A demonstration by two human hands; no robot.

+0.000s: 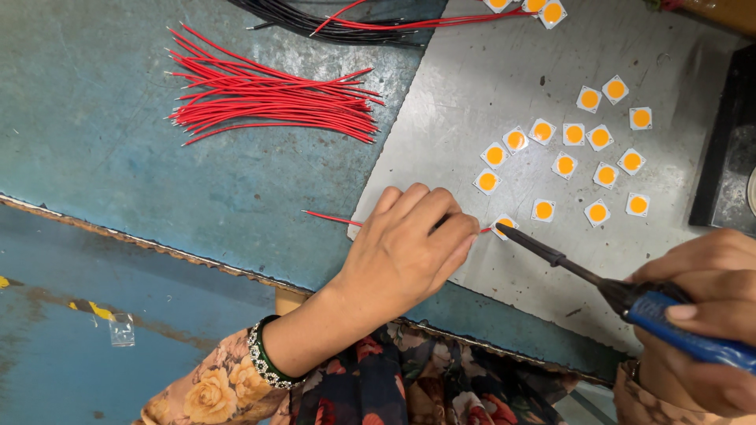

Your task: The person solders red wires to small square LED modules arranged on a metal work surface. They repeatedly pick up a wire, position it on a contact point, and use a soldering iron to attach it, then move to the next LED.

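1. Gripping a blue-handled soldering iron [630, 295], the right hand [701, 315] sits at about four o'clock in the view, fingers wrapped shut round the handle. The iron looks rigid and light; the insulated blue grip is the place to hold it, well back from the dark metal shaft and tip, which are likely hot.
2. At centre, the left hand [409, 248] has its fingertips pinched together on a single red wire [335, 218], whose free end trails out toward nine o'clock. The wire looks thin, limp and nearly weightless, so a pinch close to the stripped end seems the only way to steady it.
3. Just at three o'clock of those fingertips lies one small square chip with a yellow disc [504, 226], flat on the grey metal sheet [472, 86]; the iron's tip touches or nearly touches it. It looks light and easy to nudge, probably fragile on its face; its edges are safest.
4. Farther off, toward one o'clock, more of the same chips [583, 157] lie scattered.
5. At eleven o'clock, a bundle of red wires [276, 98] rests on the blue surface [94, 118], with black wires [315, 20] at twelve o'clock beyond.
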